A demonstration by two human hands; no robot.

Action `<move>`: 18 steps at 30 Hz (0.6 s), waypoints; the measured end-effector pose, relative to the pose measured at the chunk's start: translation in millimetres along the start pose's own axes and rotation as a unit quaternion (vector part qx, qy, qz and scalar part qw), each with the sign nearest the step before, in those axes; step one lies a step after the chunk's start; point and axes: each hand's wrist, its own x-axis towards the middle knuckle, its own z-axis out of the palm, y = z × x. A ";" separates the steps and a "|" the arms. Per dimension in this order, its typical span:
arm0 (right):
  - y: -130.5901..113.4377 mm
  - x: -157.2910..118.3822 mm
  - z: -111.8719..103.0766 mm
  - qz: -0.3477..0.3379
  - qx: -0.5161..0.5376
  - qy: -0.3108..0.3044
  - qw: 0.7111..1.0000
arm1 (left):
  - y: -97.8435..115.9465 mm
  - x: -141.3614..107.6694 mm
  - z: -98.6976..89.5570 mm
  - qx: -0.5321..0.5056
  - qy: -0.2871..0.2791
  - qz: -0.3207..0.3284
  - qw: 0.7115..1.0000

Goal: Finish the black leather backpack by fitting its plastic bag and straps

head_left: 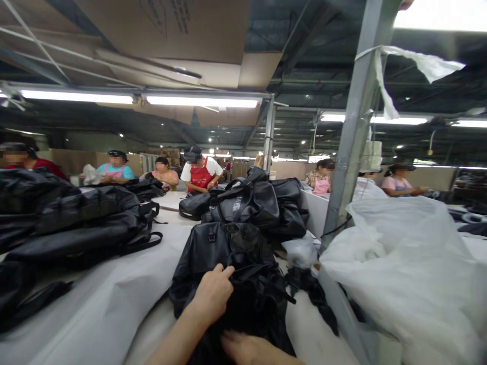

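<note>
Held a fold of the black bag (194,253) in the left hand (215,294), with the fingers closed over the fabric near the middle, apparently to draw the material taut or lift it off the dark part beneath. Had the right hand (243,347) lower down, at the near end of the same bag, partly sunk in black fabric, perhaps to steady or spread it from that side. Could not tell the right grip as open or closed: too blurred and too much hidden.

Had the bag lying straight ahead on the tabletop (171,199), with the buckle (212,235) toward the far end, probably for easy reach by both hands. Saw a heap of bags (258,203) just beyond and a pile (83,218) to the left, likely set aside to leave working room. Noted a white sheet (114,284) near the pile, maybe to guard the surfaces from scuffs. Saw loose straps (314,296) beside the bag to the right, near the large plastic wrap (403,263), and a person in a red apron (201,175) farther off.
</note>
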 end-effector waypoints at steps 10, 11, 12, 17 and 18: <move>-18.4 -41.4 19.0 -0.026 -0.119 0.211 0.970 | 38.1 -37.3 37.2 -0.097 -0.057 0.014 0.994; -22.4 -41.2 6.5 -0.029 -0.111 0.206 0.972 | 34.4 -36.3 37.5 -0.109 -0.045 0.008 0.993; -26.0 -41.3 -6.2 -0.034 -0.104 0.193 0.975 | 29.1 -35.0 37.3 -0.127 -0.031 0.001 0.991; -37.8 -52.4 -44.9 -0.039 -0.111 0.129 0.985 | 3.2 -35.3 37.4 -0.246 0.031 -0.028 0.968; -38.7 -56.4 -46.5 -0.041 -0.116 0.140 0.983 | 2.7 -37.6 39.3 -0.252 0.032 -0.033 0.967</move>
